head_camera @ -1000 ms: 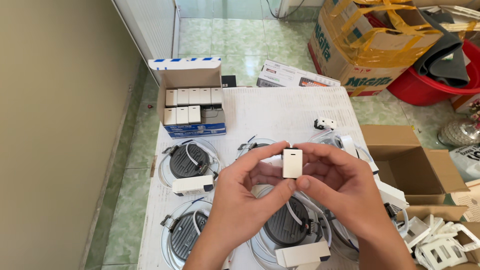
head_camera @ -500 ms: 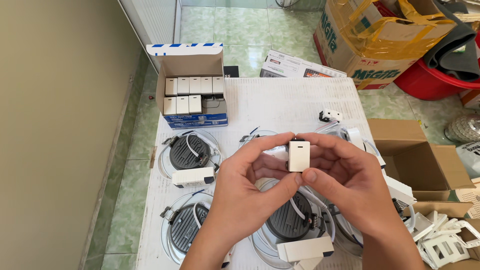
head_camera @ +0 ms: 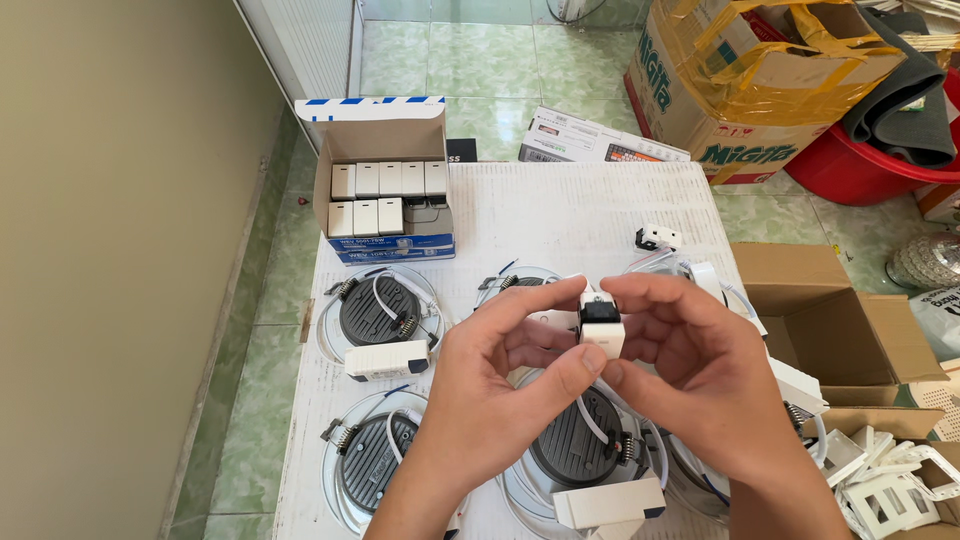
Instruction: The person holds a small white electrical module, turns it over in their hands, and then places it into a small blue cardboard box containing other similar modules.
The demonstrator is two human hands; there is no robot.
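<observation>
Both my hands hold one small white switch module (head_camera: 601, 327) above the white table (head_camera: 560, 215). Its dark top end faces up. My left hand (head_camera: 500, 385) pinches it from the left with thumb and fingers. My right hand (head_camera: 700, 370) grips it from the right. Below my hands lie several round recessed lamps with dark backs (head_camera: 378, 310) and white driver boxes (head_camera: 386, 360). An open cardboard box (head_camera: 385, 190) with rows of white switch modules stands at the table's far left.
Another small white-and-black module (head_camera: 657, 237) lies on the table to the right. An empty open carton (head_camera: 830, 315) and white plastic frames (head_camera: 890, 485) sit at the right. On the tiled floor beyond stand a taped carton (head_camera: 760, 80) and a red tub (head_camera: 880, 150).
The switch module has been turned in my hands: its white face showed before, now its dark end points up. My hands stayed in about the same place.
</observation>
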